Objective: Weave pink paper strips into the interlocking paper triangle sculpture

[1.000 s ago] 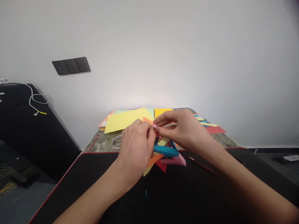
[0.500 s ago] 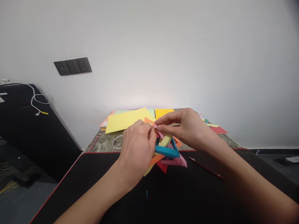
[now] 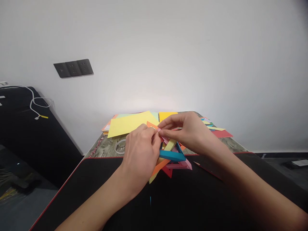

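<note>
A folded paper model of interlocking blue, yellow, orange, pink and red strips hangs over the front of the wooden tabletop and the black mat. My left hand is closed around its left side, thumb and forefinger pinched near the top. From the right, my right hand pinches a small pink tip of the model, its fingertips meeting those of the left. Part of the model is hidden behind my left hand. A pencil lies on the mat, partly covered by my right forearm.
Yellow paper sheets lie at the back left. A roll of tape is on the wooden tabletop. Paper scraps and a red sheet sit at the back right. A thin blue sliver rests on the black mat.
Both hands keep their pinch at the model's top. My right hand has shifted slightly left, its forearm covering more of the pencil. The whole view has drifted a little.
</note>
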The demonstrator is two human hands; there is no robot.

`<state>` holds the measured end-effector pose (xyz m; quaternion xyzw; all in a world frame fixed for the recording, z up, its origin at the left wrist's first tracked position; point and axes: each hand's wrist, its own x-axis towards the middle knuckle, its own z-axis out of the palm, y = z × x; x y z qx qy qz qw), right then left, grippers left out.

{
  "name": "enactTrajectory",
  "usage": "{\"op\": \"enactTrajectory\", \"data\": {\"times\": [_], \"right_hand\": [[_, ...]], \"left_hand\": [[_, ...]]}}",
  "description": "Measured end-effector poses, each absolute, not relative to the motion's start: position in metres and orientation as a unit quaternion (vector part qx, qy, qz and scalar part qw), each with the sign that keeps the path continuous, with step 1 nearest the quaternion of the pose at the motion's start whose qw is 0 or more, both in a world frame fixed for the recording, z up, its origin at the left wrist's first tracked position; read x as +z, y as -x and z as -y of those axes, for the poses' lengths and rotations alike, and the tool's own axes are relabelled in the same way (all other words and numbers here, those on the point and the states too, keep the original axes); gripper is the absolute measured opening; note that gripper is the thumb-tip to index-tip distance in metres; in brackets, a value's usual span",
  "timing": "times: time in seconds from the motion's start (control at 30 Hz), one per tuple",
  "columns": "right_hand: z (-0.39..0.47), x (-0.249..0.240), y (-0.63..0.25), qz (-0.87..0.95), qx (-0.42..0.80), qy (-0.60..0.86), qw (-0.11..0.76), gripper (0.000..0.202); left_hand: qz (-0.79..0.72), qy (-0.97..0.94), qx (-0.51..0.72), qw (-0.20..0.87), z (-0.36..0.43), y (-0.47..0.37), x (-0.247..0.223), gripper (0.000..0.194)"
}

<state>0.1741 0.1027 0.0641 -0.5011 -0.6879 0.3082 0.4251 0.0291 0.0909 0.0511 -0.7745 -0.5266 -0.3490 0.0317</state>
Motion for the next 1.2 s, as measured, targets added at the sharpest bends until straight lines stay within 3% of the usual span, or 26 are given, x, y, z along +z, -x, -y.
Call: {"op": "enactTrajectory", "data": {"times": [0.47, 0.83, 1.2], "right_hand": [[-0.105, 0.061, -0.173, 0.696, 0.27, 0.51, 0.428, 0.006], [-0.104, 0.066, -0.182, 0.71, 0.308, 0.486, 0.405, 0.006], [-0.106, 0.065, -0.181, 0.706, 0.334, 0.481, 0.399, 0.007]], "left_hand": [[0.524, 0.78, -0.341, -0.003, -0.091, -0.026, 0.056, 0.024], [0.514, 0.753, -0.393, -0.117, -0.095, -0.021, 0.061, 0.012], [0.508, 0.736, -0.398, -0.205, -0.102, -0.013, 0.063, 0.012]]}}
